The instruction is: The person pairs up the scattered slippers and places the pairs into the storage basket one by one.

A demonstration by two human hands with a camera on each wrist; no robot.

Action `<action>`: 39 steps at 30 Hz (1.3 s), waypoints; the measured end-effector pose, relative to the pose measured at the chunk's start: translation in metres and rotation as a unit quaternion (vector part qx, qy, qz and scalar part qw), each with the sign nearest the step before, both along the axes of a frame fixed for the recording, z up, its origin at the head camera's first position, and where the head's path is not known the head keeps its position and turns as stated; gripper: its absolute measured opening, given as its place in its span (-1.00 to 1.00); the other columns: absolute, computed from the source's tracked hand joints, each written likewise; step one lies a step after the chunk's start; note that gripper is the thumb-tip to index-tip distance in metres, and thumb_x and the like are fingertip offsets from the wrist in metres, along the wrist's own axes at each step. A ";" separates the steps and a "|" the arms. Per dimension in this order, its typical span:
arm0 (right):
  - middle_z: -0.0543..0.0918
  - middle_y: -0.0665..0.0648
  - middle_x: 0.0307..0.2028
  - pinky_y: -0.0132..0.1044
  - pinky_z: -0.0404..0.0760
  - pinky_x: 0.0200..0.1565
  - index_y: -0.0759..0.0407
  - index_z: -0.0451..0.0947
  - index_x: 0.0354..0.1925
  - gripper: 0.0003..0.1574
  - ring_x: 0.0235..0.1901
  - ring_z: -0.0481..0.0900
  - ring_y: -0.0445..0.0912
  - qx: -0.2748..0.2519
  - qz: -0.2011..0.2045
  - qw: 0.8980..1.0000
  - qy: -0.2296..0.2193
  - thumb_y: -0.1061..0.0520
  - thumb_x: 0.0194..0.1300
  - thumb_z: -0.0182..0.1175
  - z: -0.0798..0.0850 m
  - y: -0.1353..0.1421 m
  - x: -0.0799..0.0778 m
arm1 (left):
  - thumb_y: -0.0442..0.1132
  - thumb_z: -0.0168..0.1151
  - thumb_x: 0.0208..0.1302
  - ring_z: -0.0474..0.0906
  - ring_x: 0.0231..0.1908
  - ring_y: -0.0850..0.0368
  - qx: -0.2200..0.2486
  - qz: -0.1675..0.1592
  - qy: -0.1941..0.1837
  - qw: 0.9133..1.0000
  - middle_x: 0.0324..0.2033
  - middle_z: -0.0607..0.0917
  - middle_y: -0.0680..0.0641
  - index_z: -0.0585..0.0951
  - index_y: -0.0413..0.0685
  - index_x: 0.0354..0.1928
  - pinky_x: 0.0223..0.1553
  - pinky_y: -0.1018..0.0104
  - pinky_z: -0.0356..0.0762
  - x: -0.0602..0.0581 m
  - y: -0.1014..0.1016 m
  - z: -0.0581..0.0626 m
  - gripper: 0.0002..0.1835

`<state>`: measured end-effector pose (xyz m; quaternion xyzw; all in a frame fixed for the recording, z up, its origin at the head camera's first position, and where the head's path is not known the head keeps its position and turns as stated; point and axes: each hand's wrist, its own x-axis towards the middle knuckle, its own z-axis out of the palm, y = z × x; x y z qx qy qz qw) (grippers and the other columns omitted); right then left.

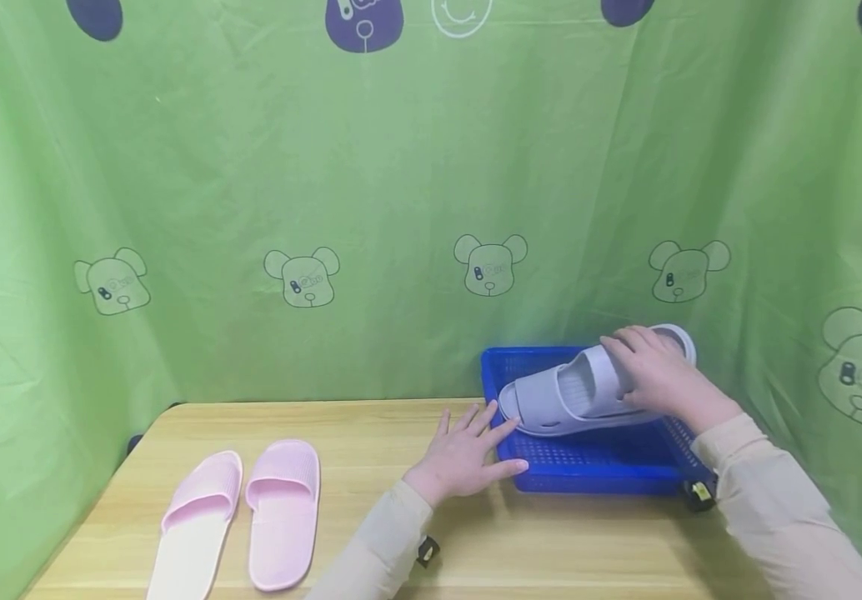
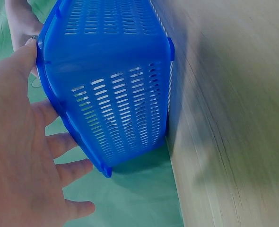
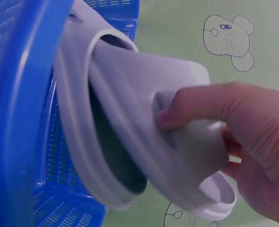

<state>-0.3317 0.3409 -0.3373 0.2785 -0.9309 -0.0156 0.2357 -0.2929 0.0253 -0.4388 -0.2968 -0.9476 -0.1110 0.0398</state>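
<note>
A pair of grey open-toed slippers [image 1: 543,400], one overlapping the other, lies tilted across the blue plastic basket [image 1: 603,483]. My right hand [image 1: 656,375] grips the upper slipper [image 3: 130,80], with the thumb pressed into an opening in its upper. Alongside, the lower slipper [image 3: 75,127] slants down into the basket in the right wrist view. With fingers spread, my left hand [image 1: 461,454] is at the basket's left rim, close to one slipper's end. The left wrist view shows its fingertips right at the basket's rim [image 2: 59,111].
Two pink slippers [image 1: 281,533] stand side by side on the left of the wooden table [image 1: 371,425]. Behind the table hangs a green curtain [image 1: 393,167] printed with bear heads, and it also closes in both sides. The basket stands near the table's back edge.
</note>
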 end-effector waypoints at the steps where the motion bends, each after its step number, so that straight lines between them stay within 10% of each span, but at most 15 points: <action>1: 0.48 0.53 0.09 0.40 0.32 0.18 0.47 0.39 0.19 0.14 0.13 0.35 0.42 0.001 -0.001 1.000 -0.005 0.20 -0.45 0.57 0.001 -0.001 0.000 | 0.57 -0.43 0.26 -0.12 0.54 -0.03 0.001 0.000 -0.001 1.000 0.55 -0.05 0.06 -0.07 0.60 0.48 0.47 -0.29 -0.18 0.000 0.000 0.000 -0.23; 18: 0.32 0.61 0.25 0.41 0.13 0.32 0.48 0.31 0.28 0.08 0.30 0.15 0.50 0.001 -0.080 0.991 -0.107 -0.12 -0.03 0.46 0.011 -0.013 -0.010 | 0.56 -0.41 0.27 -0.09 0.54 -0.02 0.005 0.000 -0.006 1.000 0.55 -0.05 0.05 -0.06 0.60 0.48 0.46 -0.31 -0.17 0.001 -0.001 0.002 -0.24; 39: 0.32 0.55 0.28 0.41 0.06 0.35 0.39 0.30 0.31 -0.02 0.34 0.11 0.47 -0.025 -0.099 0.988 -0.119 -0.25 0.21 0.28 0.008 -0.017 -0.030 | 0.56 -0.41 0.27 -0.06 0.53 -0.05 0.013 -0.001 -0.004 1.000 0.55 -0.05 0.04 -0.06 0.60 0.48 0.45 -0.32 -0.16 0.000 0.000 -0.001 -0.24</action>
